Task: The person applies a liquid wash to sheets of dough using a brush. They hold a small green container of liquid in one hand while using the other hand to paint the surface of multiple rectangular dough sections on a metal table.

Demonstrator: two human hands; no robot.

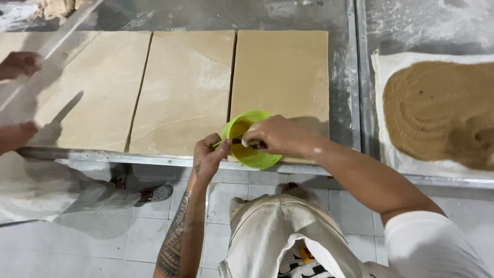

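My left hand (210,154) grips the near rim of a small bright green plastic bowl (257,157) and holds it over the front edge of the metal table (342,82). My right hand (275,135) reaches across the bowl's mouth, fingers closed on a small dark thing inside it; I cannot tell what that thing is. The bowl holds a yellowish liquid. Just behind the bowl lies the right one of three flat rectangular slabs of tan dough (283,67).
Two more dough slabs (188,82) (98,87) lie to the left. A co-worker's hands (18,64) work at the far left, their legs and a sandal (157,193) on the tiled floor. A white sheet with brown sugary crumbs (437,108) fills the right table.
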